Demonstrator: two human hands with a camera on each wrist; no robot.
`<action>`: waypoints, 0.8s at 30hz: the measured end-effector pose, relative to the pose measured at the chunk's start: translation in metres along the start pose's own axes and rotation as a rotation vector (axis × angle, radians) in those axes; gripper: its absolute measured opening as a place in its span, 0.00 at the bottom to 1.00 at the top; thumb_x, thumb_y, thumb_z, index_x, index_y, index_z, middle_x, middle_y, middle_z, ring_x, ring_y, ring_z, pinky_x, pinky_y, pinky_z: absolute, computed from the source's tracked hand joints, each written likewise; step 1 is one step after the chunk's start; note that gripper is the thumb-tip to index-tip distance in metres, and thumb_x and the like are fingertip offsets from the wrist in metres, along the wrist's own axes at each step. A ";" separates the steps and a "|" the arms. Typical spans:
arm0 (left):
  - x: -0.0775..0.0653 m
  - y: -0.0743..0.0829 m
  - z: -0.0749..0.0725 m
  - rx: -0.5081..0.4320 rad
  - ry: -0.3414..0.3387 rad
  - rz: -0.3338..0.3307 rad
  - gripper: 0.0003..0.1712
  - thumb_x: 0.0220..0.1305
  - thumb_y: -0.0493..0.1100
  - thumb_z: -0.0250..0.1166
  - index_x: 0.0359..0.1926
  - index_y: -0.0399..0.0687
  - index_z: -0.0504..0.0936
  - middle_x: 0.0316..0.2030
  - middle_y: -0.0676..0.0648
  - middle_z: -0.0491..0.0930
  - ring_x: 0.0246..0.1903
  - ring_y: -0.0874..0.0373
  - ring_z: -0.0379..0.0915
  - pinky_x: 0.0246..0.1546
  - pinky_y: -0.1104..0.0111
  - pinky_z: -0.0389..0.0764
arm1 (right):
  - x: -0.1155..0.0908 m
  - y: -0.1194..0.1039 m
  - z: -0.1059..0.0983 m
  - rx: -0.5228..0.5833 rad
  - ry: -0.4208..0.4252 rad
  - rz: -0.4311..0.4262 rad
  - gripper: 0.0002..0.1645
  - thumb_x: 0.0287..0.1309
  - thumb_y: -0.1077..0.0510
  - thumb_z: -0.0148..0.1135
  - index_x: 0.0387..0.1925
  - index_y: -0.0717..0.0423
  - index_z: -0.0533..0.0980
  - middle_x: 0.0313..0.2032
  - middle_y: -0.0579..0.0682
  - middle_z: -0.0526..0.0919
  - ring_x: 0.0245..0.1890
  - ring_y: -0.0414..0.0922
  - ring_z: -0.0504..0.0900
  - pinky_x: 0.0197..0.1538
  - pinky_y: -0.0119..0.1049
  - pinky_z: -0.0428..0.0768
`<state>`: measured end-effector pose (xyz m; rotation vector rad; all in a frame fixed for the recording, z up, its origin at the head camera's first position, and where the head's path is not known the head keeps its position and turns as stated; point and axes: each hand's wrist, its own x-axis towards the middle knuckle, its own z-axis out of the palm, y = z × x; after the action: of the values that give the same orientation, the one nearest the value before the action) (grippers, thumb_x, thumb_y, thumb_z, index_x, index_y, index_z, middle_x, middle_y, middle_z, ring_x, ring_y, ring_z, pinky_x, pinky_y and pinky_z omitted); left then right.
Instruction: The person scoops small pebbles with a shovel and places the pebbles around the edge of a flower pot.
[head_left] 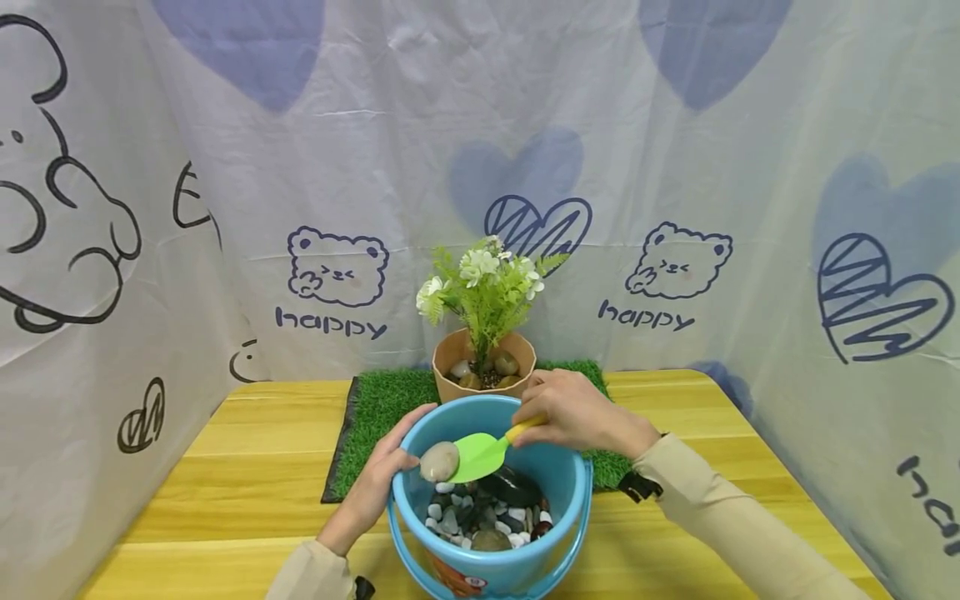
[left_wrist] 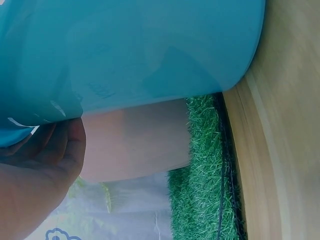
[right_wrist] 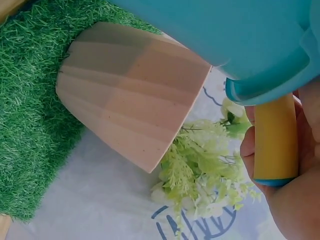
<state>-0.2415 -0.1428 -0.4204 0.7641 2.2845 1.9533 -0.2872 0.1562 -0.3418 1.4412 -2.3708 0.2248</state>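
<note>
My left hand point(head_left: 378, 475) grips the left side of a blue bucket point(head_left: 408, 492), thumb over the rim and fingers along the outer wall, as the left wrist view shows. My right hand point(head_left: 573, 412) holds a small toy shovel by its yellow handle point(right_wrist: 276, 142). The green shovel blade point(head_left: 480, 457) points left inside the bucket's mouth. At the blade's tip is a smooth, pale round stone point(head_left: 439, 462), close to my left thumb. Lower in the bucket lie white and dark pebbles point(head_left: 468, 517), with a large black stone point(head_left: 510, 486) among them.
Behind the bucket, a peach flowerpot point(head_left: 447, 387) stands on a green turf mat point(head_left: 390, 417). White flowers with leafy stems point(head_left: 487, 287) rise from it, with stones around their base. The wooden table point(head_left: 247, 467) ends at a printed white curtain point(head_left: 337, 167).
</note>
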 end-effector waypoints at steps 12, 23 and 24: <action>0.000 0.001 0.001 0.016 0.013 0.002 0.41 0.58 0.37 0.43 0.74 0.60 0.58 0.71 0.40 0.61 0.67 0.37 0.63 0.61 0.49 0.67 | 0.004 -0.008 0.005 -0.048 0.013 -0.022 0.12 0.51 0.40 0.68 0.35 0.38 0.87 0.30 0.35 0.84 0.34 0.36 0.75 0.37 0.31 0.73; 0.000 0.001 0.001 0.010 0.014 0.005 0.41 0.58 0.36 0.43 0.74 0.59 0.58 0.71 0.40 0.62 0.66 0.37 0.64 0.61 0.49 0.67 | 0.001 -0.012 0.011 -0.075 0.014 0.022 0.13 0.52 0.39 0.68 0.36 0.38 0.87 0.31 0.34 0.85 0.33 0.35 0.73 0.35 0.30 0.70; 0.000 0.001 0.001 0.009 0.014 0.003 0.41 0.58 0.36 0.43 0.74 0.59 0.58 0.71 0.40 0.62 0.66 0.37 0.64 0.61 0.49 0.67 | 0.001 -0.012 0.011 -0.076 0.014 0.026 0.13 0.52 0.39 0.68 0.36 0.37 0.87 0.31 0.34 0.85 0.32 0.35 0.73 0.35 0.30 0.69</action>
<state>-0.2404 -0.1418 -0.4199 0.7578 2.3028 1.9572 -0.2793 0.1467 -0.3523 1.3708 -2.3622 0.1495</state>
